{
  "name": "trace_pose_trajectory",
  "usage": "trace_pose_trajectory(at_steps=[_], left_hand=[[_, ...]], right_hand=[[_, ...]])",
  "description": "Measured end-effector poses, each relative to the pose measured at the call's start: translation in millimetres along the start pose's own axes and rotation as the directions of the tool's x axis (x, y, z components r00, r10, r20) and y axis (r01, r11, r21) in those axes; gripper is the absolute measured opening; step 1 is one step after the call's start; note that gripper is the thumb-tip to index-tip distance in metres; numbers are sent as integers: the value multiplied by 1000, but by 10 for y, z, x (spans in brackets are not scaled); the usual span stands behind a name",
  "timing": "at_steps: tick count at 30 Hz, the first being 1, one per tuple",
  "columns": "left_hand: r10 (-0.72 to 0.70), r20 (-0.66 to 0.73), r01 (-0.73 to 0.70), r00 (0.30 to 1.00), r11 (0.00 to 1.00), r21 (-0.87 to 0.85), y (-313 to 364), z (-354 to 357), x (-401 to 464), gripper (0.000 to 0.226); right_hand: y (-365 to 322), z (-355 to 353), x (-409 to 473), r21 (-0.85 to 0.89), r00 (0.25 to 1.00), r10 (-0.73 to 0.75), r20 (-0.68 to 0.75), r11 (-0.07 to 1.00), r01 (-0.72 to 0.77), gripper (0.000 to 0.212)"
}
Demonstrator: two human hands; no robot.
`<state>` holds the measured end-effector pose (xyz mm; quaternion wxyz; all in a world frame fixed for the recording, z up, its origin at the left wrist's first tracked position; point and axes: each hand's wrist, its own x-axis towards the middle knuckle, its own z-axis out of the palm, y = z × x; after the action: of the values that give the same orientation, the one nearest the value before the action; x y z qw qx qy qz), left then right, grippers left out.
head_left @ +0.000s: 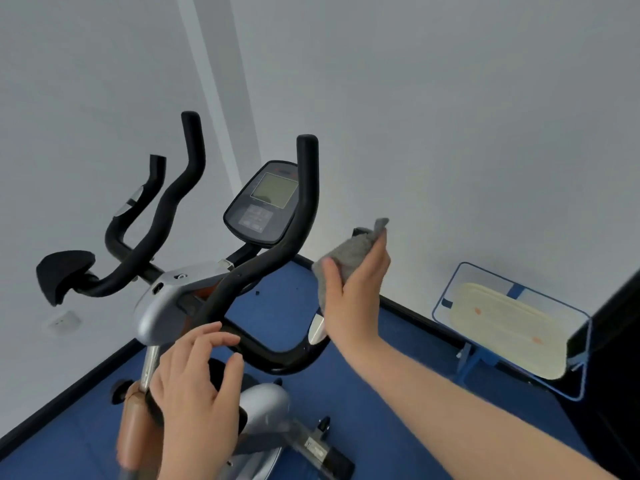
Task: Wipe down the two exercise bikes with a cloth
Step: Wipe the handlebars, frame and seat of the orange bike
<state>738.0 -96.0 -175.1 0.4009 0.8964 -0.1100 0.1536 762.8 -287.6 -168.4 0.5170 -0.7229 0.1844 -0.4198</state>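
Note:
An exercise bike with black handlebars [277, 258] and a grey console [266, 202] stands in front of me in a white-walled corner. My right hand [353, 292] grips a grey cloth [346, 254], held up just right of the right handlebar, not clearly touching it. My left hand [197, 379] hovers with fingers spread over the handlebar's lower bend, fingertips near or on the black tube. The bike's silver frame [162, 306] and body [266, 403] show below. Further black handlebars [166, 202] and a black pad [64, 271] appear at the left.
Blue floor [381, 393] runs under the bike, edged by a black skirting board. A blue-framed stand with a cream panel [509, 327] sits at the right by the wall. A dark object fills the far right edge. A wall socket [62, 320] is at the left.

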Motion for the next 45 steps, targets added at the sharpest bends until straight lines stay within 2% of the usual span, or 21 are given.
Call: trace_pose_trajectory(at_steps=[1,3,5,7,8,10,13,15,19,21,23,25,27,30,33,36,39,42,45], left_hand=[[5,0,-5,1000,1000,10,0,1,0,15],[8,-16,-8,1000,999,31,0,6,0,26],[-1,-47,2,999,1000,21,8,3,-6,29],[-18,-78,17,997,1000,-6,18,-1,-2,30],[-21,-85,20,996,1000,-11,14,8,-9,30],[-28,-106,27,994,1000,-8,-1,16,-23,28],[-41,-141,39,989,999,-22,-21,27,-33,25],[-41,-166,38,985,999,-23,-40,28,-42,23],[-7,-191,3,982,1000,-23,-64,30,-38,24],[24,-173,-26,985,1000,-9,-71,21,-20,17],[30,-153,-35,988,999,-30,-85,21,-4,12],[18,-156,-30,988,997,-73,-93,30,-13,15],[10,-167,-26,986,995,-97,-101,38,-19,13],[3,-164,-18,987,996,-88,-110,53,-19,13],[-5,-163,-10,987,996,-90,-110,46,-28,12],[-4,-163,-9,987,997,-81,-105,42,-35,11],[-15,-155,1,988,995,-95,-93,38,-24,11],[-45,-173,25,984,993,-116,-82,31,-30,12],[-119,-255,92,960,989,-114,-78,38,-61,17]], right_hand=[[-33,-51,216,-31,996,-90,4,995,90,69],[-116,-116,483,-205,954,-296,44,932,299,43],[-68,-163,501,-403,876,-458,151,781,478,22],[42,-273,465,-481,729,-590,347,555,679,23],[90,-347,460,-482,659,-611,438,459,746,27],[113,-457,470,-474,588,-594,548,358,804,32],[69,-499,353,-409,528,-536,659,334,849,36],[36,-454,143,-319,481,-479,734,382,867,37],[-124,-279,-163,-167,299,-296,907,398,902,43],[-257,-262,-94,-105,227,-208,951,473,875,48],[-365,-338,33,-46,179,-187,966,555,831,52],[-459,-430,140,-11,131,-212,969,487,873,51],[-587,-491,240,-2,109,-209,972,455,890,51],[-699,-508,384,43,68,-221,973,465,884,49],[-642,-452,370,9,46,-102,994,481,877,54],[-410,-357,234,-93,92,17,996,336,937,58],[-348,-359,212,-173,180,9,984,326,929,57],[-301,-357,178,-178,190,-35,981,214,961,62],[-289,-141,-155,-188,199,-80,977,121,975,48]])
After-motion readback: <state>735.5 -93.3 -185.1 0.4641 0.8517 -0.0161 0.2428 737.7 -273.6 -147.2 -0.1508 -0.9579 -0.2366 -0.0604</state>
